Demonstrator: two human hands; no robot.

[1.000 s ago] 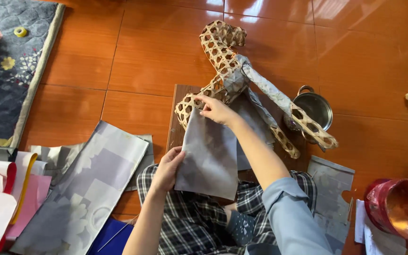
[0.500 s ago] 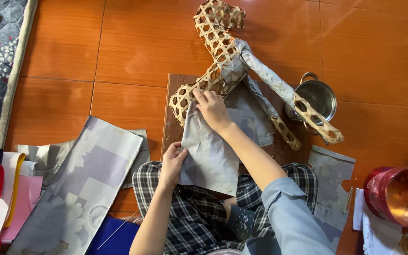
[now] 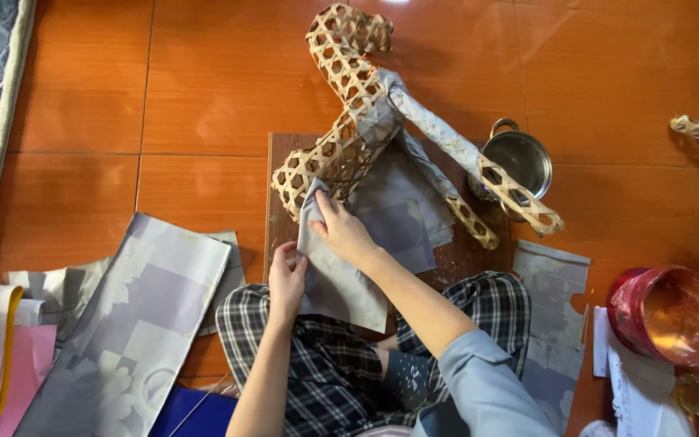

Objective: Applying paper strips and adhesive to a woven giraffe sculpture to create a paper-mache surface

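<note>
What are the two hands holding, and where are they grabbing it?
Both hold one grey paper sheet. The left hand pinches its left edge; the right hand presses its top corner against the woven bamboo frame.

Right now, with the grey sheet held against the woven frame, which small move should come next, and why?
Probably press the top corner of the grey paper sheet down onto the woven bamboo frame. The right hand pins that corner just at the frame's lower end, while the left hand grips the sheet's left edge. Most of the sheet hangs loose below, over the lap.
</note>
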